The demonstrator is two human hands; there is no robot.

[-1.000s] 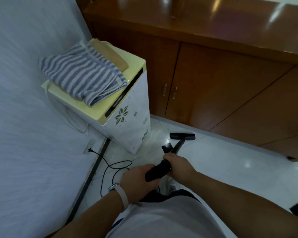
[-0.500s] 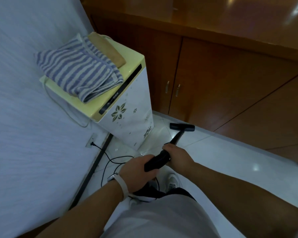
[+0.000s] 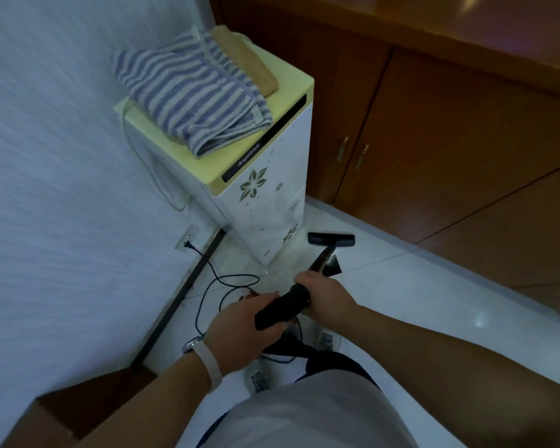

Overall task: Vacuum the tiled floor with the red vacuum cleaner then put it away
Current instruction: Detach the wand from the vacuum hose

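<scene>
Both hands grip the black wand at lower centre: left hand curled round its rear, right hand wrapped further forward. The nozzle sits on the white floor just beside the cabinet, centre frame.

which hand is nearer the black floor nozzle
Right. The right hand grips the wand behind the floor nozzle; the left hand holds it farther back, toward the body.
</scene>
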